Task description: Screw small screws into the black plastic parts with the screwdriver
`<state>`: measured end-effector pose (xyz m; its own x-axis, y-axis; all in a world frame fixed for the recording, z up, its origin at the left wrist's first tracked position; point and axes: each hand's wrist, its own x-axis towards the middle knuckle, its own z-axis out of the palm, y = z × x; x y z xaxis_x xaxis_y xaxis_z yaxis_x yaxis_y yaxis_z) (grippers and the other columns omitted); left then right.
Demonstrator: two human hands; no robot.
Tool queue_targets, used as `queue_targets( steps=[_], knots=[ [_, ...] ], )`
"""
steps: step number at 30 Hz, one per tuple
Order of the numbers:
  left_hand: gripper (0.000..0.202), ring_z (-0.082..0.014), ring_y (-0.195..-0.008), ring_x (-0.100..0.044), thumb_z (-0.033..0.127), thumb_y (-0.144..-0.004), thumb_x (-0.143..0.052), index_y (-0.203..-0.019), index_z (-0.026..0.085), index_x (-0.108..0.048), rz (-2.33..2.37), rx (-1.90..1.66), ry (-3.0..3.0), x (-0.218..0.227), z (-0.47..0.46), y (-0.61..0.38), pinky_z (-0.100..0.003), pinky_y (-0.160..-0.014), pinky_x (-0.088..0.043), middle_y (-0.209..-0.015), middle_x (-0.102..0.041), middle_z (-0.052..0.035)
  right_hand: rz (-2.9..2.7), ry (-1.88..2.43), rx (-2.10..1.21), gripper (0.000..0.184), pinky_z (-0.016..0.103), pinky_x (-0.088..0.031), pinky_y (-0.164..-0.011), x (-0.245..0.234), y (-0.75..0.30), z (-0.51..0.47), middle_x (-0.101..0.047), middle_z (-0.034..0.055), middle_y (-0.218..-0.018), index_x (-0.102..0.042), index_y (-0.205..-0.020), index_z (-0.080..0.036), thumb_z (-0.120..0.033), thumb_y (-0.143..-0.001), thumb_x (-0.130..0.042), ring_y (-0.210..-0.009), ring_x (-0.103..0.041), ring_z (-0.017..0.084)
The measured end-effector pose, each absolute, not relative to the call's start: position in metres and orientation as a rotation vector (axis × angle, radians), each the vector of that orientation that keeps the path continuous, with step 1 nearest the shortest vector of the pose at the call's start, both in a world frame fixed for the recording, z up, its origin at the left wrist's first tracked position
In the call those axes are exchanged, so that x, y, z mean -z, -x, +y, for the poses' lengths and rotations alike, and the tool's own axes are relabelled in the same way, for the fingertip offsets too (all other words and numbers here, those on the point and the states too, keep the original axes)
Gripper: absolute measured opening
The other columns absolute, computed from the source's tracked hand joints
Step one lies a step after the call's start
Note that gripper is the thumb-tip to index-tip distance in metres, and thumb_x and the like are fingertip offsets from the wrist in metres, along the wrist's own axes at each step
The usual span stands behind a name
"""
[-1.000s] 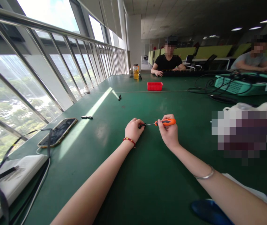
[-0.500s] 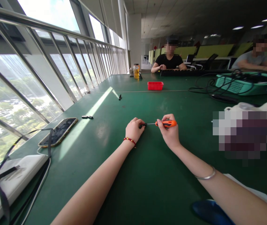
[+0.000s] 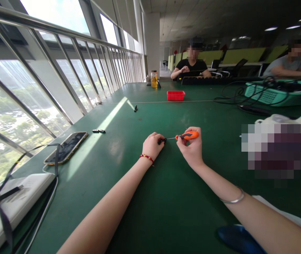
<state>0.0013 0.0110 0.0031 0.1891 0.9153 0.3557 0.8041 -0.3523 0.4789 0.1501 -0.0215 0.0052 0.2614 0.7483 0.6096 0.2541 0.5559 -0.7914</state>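
Observation:
My left hand (image 3: 152, 145), with a red beaded bracelet at its wrist, pinches a small black part (image 3: 161, 141) just above the green table (image 3: 129, 183). From the right, my right hand (image 3: 191, 150) grips an orange and dark screwdriver (image 3: 190, 135) by its handle. The thin metal shaft points left, and its tip meets the black part. Fine detail of the part is hidden by my left fingers. Two similar small black pieces lie beyond my left hand: one piece (image 3: 99, 131) by the sunlit strip, another piece (image 3: 136, 109) farther back.
A phone (image 3: 67, 148) and a white power strip (image 3: 26, 197) with cables lie at left. A red bin (image 3: 176, 96) and a jar (image 3: 154, 79) stand farther back. A teal basket (image 3: 269, 95) holds cables at right. A co-worker (image 3: 192, 67) sits across the table.
My right fingers have shifted on the screwdriver, and its handle now tilts up a little more. My left hand keeps its hold on the black part. The co-worker opposite has raised a hand.

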Motion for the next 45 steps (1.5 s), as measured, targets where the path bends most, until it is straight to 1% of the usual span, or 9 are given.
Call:
queue_targets(
  steps=[5,11,18,22,26,31,36,40,45],
  knots=[
    [0.017,-0.0158,-0.08,-0.06,0.014,-0.074,-0.056,-0.084,0.02,-0.068,1.664,-0.895,-2.275,-0.0034,0.0104,-0.0019,-0.025,-0.073,-0.048,-0.089,-0.064,-0.0026,-1.357,1.045,-0.328,0.024,0.025,-0.045,-0.054,-0.0058,-0.1523,-0.0218,-0.048,-0.0012,-0.08,-0.043,-0.084,-0.022,-0.029,-0.072,-0.063,-0.059,-0.05,0.009],
    [0.02,-0.0161,-0.081,-0.06,0.014,-0.074,-0.055,-0.086,0.021,-0.069,1.668,-0.88,-2.271,-0.0035,0.0099,-0.0022,-0.025,-0.073,-0.048,-0.09,-0.064,-0.0027,-1.345,0.962,-0.395,0.032,0.025,-0.044,-0.052,-0.0049,-0.1509,-0.0224,-0.044,-0.0018,-0.078,-0.039,-0.092,-0.023,-0.018,-0.068,-0.059,-0.059,-0.049,0.01],
    [0.02,-0.0154,-0.081,-0.06,0.015,-0.074,-0.055,-0.087,0.021,-0.069,1.675,-0.862,-2.291,-0.0029,0.0104,-0.0018,-0.024,-0.072,-0.048,-0.089,-0.064,-0.0022,-1.393,1.028,-0.322,0.023,0.025,-0.043,-0.054,-0.0047,-0.1521,-0.0211,-0.048,-0.003,-0.072,-0.044,-0.087,-0.022,-0.032,-0.076,-0.061,-0.056,-0.049,0.01],
    [0.02,-0.0152,-0.081,-0.06,0.014,-0.074,-0.055,-0.087,0.021,-0.069,1.675,-0.868,-2.296,-0.0021,0.011,-0.0016,-0.024,-0.073,-0.048,-0.089,-0.064,-0.002,-1.363,0.994,-0.313,0.027,0.026,-0.044,-0.055,-0.0033,-0.1512,-0.0205,-0.049,-0.002,-0.078,-0.043,-0.093,-0.022,-0.028,-0.074,-0.062,-0.057,-0.05,0.01],
    [0.02,-0.0151,-0.08,-0.06,0.014,-0.074,-0.055,-0.087,0.021,-0.069,1.666,-0.875,-2.296,-0.0018,0.0109,-0.0016,-0.024,-0.072,-0.048,-0.089,-0.063,-0.0021,-1.349,0.972,-0.345,0.029,0.025,-0.043,-0.052,-0.0021,-0.1512,-0.02,-0.047,-0.0038,-0.076,-0.042,-0.095,-0.022,-0.022,-0.073,-0.06,-0.054,-0.047,0.009],
    [0.02,-0.0149,-0.08,-0.06,0.014,-0.074,-0.055,-0.087,0.021,-0.069,1.669,-0.87,-2.292,-0.0027,0.0101,-0.0019,-0.024,-0.072,-0.048,-0.088,-0.064,-0.002,-1.382,1.013,-0.335,0.02,0.025,-0.041,-0.052,-0.002,-0.1533,-0.019,-0.047,-0.0031,-0.072,-0.045,-0.087,-0.022,-0.029,-0.076,-0.06,-0.056,-0.048,0.01],
    [0.02,-0.015,-0.08,-0.06,0.014,-0.075,-0.055,-0.087,0.02,-0.069,1.662,-0.873,-2.293,-0.0029,0.0104,-0.002,-0.025,-0.073,-0.048,-0.088,-0.063,-0.0022,-1.366,0.99,-0.368,0.026,0.026,-0.042,-0.053,-0.0015,-0.1521,-0.0194,-0.049,-0.0019,-0.077,-0.043,-0.093,-0.023,-0.029,-0.075,-0.062,-0.055,-0.049,0.01],
    [0.02,-0.015,-0.08,-0.06,0.014,-0.075,-0.055,-0.087,0.02,-0.069,1.664,-0.866,-2.289,-0.0029,0.0108,-0.0021,-0.025,-0.072,-0.048,-0.089,-0.063,-0.0024,-1.356,0.945,-0.394,0.028,0.026,-0.041,-0.053,-0.0015,-0.1518,-0.0192,-0.046,-0.0046,-0.07,-0.04,-0.095,-0.023,-0.023,-0.075,-0.059,-0.052,-0.047,0.01],
    [0.019,-0.015,-0.08,-0.06,0.015,-0.075,-0.055,-0.087,0.021,-0.069,1.664,-0.871,-2.295,-0.002,0.0112,-0.0019,-0.025,-0.072,-0.049,-0.089,-0.064,-0.0025,-1.384,1.03,-0.443,0.016,0.026,-0.038,-0.055,-0.0037,-0.1535,-0.02,-0.043,-0.0083,-0.055,-0.043,-0.086,-0.023,-0.032,-0.081,-0.055,-0.047,-0.044,0.01]
  ],
)
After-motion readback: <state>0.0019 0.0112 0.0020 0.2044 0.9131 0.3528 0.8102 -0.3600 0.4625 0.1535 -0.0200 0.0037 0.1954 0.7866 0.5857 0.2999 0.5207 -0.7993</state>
